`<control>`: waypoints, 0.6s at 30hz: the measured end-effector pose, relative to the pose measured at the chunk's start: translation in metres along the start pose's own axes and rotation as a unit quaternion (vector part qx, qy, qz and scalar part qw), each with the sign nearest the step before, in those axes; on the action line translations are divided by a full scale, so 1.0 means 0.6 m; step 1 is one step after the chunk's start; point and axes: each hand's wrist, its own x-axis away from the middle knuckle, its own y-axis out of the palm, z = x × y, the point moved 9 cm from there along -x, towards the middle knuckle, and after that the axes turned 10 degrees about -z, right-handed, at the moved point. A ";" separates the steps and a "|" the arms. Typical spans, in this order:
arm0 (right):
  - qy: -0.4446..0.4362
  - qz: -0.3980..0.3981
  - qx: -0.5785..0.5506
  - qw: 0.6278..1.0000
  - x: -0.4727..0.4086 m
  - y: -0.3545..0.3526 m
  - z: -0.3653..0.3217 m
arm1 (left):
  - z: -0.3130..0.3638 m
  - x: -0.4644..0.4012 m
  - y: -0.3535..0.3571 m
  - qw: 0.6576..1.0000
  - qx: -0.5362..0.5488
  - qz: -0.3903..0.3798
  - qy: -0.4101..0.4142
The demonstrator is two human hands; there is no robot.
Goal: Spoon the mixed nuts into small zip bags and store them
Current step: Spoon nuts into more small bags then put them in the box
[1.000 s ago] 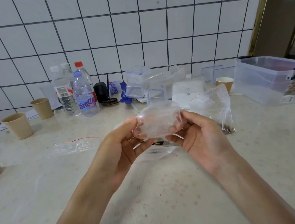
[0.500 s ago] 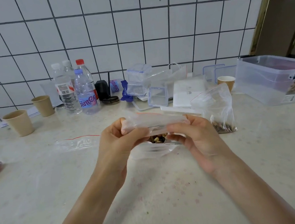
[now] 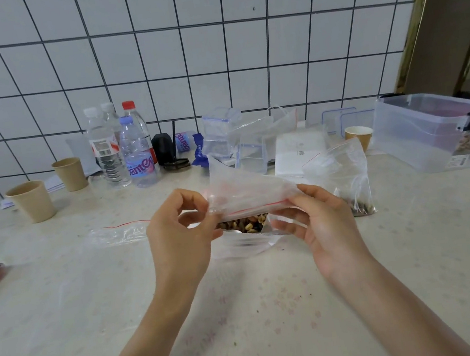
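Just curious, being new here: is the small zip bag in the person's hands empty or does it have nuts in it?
Empty: the small zip bag is clear throughout; the nuts lie below it.

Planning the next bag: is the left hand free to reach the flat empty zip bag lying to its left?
Probably not yet: the left hand pinches the small zip bag; the path to the flat empty bag looks unobstructed.
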 end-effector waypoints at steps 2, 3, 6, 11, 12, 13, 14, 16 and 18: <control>0.022 -0.029 -0.037 0.999 -0.004 0.001 0.002 | -0.009 -0.002 0.004 0.999 0.015 -0.017 -0.025; 0.039 -0.054 -0.058 0.996 -0.006 0.006 0.003 | -0.016 -0.003 0.005 0.998 0.042 -0.028 -0.043; 0.085 -0.128 -0.119 0.981 -0.007 0.025 0.007 | -0.036 -0.003 0.023 0.965 0.205 -0.104 -0.123; 0.100 -0.189 -0.179 0.960 -0.002 0.058 0.002 | -0.038 0.002 0.061 0.863 0.408 -0.200 -0.221; 0.104 -0.192 -0.177 0.960 -0.001 0.063 0.003 | -0.040 0.004 0.067 0.850 0.425 -0.206 -0.233; 0.108 -0.194 -0.172 0.960 0.002 0.067 0.004 | -0.040 0.006 0.071 0.841 0.437 -0.211 -0.241; 0.111 -0.195 -0.168 0.960 0.003 0.070 0.005 | -0.040 0.008 0.075 0.837 0.439 -0.215 -0.245; 0.113 -0.198 -0.174 0.958 0.009 0.077 0.003 | -0.035 0.010 0.079 0.842 0.424 -0.229 -0.243; 0.103 -0.192 -0.187 0.958 0.010 0.076 0.002 | -0.029 0.012 0.084 0.837 0.427 -0.237 -0.248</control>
